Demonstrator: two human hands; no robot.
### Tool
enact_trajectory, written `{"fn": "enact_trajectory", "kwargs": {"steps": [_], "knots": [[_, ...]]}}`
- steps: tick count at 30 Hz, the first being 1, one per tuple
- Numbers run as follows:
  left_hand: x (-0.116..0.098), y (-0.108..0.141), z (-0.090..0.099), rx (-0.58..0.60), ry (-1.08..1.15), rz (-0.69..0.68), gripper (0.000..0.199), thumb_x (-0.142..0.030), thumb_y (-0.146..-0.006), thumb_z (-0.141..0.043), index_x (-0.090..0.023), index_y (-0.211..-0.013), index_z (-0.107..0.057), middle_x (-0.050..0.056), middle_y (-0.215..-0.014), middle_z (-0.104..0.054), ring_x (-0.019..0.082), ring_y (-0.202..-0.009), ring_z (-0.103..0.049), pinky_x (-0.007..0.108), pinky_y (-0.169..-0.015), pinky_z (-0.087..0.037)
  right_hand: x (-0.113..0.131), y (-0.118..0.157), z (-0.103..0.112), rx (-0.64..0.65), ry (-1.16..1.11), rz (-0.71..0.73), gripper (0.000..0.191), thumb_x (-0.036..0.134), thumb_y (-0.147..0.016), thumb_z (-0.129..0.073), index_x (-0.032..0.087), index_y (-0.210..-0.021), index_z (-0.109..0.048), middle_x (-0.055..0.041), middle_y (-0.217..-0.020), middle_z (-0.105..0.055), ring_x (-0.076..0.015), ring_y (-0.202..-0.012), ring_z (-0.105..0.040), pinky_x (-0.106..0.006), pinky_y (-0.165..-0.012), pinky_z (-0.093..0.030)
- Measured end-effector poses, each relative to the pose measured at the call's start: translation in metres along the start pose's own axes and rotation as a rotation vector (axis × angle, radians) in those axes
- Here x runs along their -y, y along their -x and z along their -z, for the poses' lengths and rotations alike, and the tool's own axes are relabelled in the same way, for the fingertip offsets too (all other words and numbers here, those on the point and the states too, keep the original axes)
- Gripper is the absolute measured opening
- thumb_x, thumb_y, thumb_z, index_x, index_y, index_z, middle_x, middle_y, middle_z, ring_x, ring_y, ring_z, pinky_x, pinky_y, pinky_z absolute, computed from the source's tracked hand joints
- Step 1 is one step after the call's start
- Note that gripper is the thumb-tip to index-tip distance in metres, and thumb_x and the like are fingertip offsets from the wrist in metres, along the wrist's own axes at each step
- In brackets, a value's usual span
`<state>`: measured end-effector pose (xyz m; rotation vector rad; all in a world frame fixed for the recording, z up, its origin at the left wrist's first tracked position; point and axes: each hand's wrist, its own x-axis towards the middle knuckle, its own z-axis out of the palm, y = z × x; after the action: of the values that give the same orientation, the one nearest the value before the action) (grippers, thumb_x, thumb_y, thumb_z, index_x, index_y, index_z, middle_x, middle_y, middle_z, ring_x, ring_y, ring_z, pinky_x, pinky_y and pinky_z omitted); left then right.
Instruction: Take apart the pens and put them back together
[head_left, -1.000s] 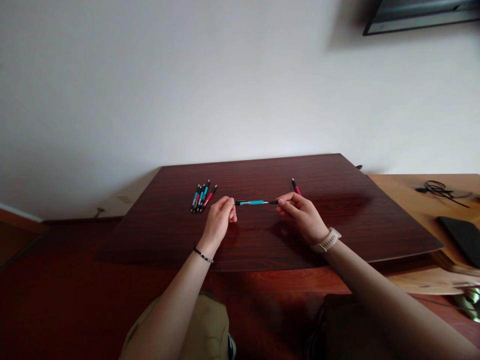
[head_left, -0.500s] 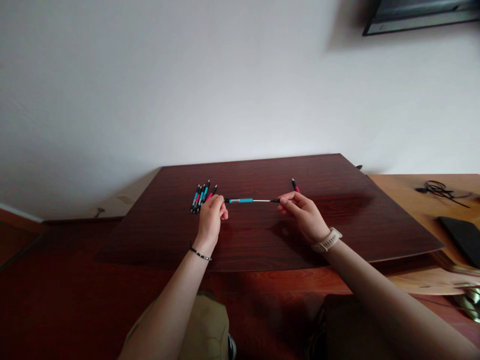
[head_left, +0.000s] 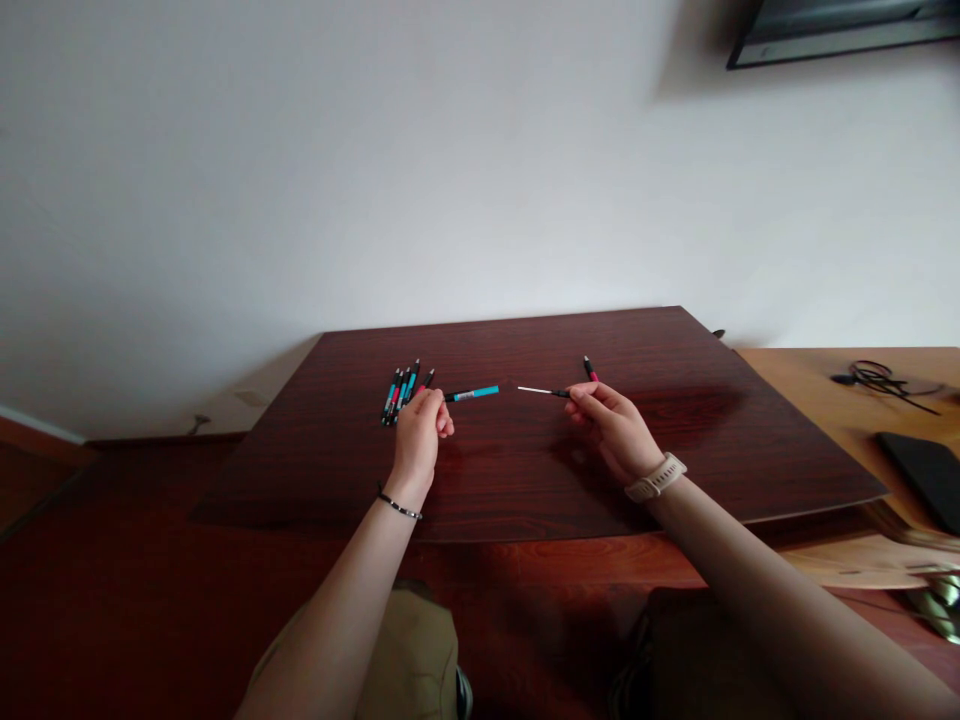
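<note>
My left hand point(head_left: 421, 428) is closed around one end of a blue pen barrel point(head_left: 486, 392), whose open end points right. My right hand point(head_left: 606, 418) pinches a pen refill point(head_left: 534, 390), a thin white tube with a black piece at my fingertips. The tube's free end points left at the barrel, with a small gap between them. Just beyond my left hand lies a group of several blue and pink pens point(head_left: 401, 392) on the table. Another pen, pink and black point(head_left: 590, 370), lies behind my right hand, which partly hides it.
The dark wooden table point(head_left: 480, 480) stands against a white wall. To its right, a lighter wooden surface point(head_left: 806, 395) holds a coiled black cable point(head_left: 877, 380) and a flat black device point(head_left: 926, 475). A dark screen point(head_left: 847, 35) hangs at the upper right.
The white tube has come fully out of the blue barrel. My right hand has moved slightly right with the refill, and the barrel's open end has tilted up.
</note>
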<state>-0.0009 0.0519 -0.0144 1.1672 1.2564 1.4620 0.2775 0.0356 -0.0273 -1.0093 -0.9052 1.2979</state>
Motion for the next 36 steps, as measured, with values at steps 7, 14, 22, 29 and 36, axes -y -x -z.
{"fn": "enact_trajectory", "kwargs": {"steps": [7,14,22,29,36], "knots": [[0.001,0.001,-0.001,0.025,-0.021,-0.015,0.029,-0.045,-0.094,-0.068,-0.019,-0.082,-0.061,0.000,-0.074,-0.064,0.012,-0.064,-0.062,0.023,-0.058,-0.044,0.001,-0.001,0.000,-0.042,-0.025,-0.027,0.040,0.053,-0.074,-0.095,0.022,-0.090,-0.076,-0.0018,-0.084,-0.071,-0.0130,-0.071,-0.059,-0.026,-0.065,-0.051],[0.007,0.000,0.000,-0.021,-0.051,-0.018,0.032,-0.050,-0.093,-0.071,-0.019,-0.098,-0.065,0.005,-0.091,-0.074,0.016,-0.077,-0.073,0.023,-0.062,-0.047,0.000,-0.002,0.000,-0.042,-0.047,-0.021,0.040,0.052,-0.072,-0.096,0.022,-0.090,-0.077,-0.0017,-0.083,-0.071,-0.0126,-0.071,-0.058,-0.025,-0.065,-0.051],[0.009,-0.003,0.003,-0.092,-0.064,-0.053,0.029,-0.046,-0.095,-0.070,-0.020,-0.106,-0.065,0.009,-0.111,-0.076,0.021,-0.094,-0.081,0.022,-0.066,-0.050,-0.001,-0.002,0.001,-0.038,-0.052,-0.044,0.038,0.051,-0.074,-0.096,0.022,-0.091,-0.077,-0.0016,-0.084,-0.071,-0.0125,-0.070,-0.058,-0.025,-0.065,-0.052],[0.015,-0.002,0.001,-0.066,-0.093,-0.047,0.027,-0.043,-0.094,-0.072,-0.019,-0.105,-0.066,0.010,-0.109,-0.076,0.023,-0.093,-0.082,0.023,-0.064,-0.052,-0.001,-0.001,0.001,-0.039,-0.053,-0.055,0.038,0.051,-0.073,-0.096,0.022,-0.092,-0.077,-0.0018,-0.084,-0.071,-0.0128,-0.070,-0.059,-0.026,-0.065,-0.053],[0.022,-0.002,0.001,-0.028,-0.190,-0.113,0.025,-0.042,-0.095,-0.073,-0.019,-0.104,-0.068,0.009,-0.104,-0.076,0.021,-0.087,-0.080,0.025,-0.065,-0.054,0.000,-0.001,0.000,-0.041,-0.055,-0.055,0.040,0.051,-0.072,-0.097,0.022,-0.091,-0.077,-0.0014,-0.083,-0.071,-0.0123,-0.070,-0.059,-0.025,-0.065,-0.053]]}}
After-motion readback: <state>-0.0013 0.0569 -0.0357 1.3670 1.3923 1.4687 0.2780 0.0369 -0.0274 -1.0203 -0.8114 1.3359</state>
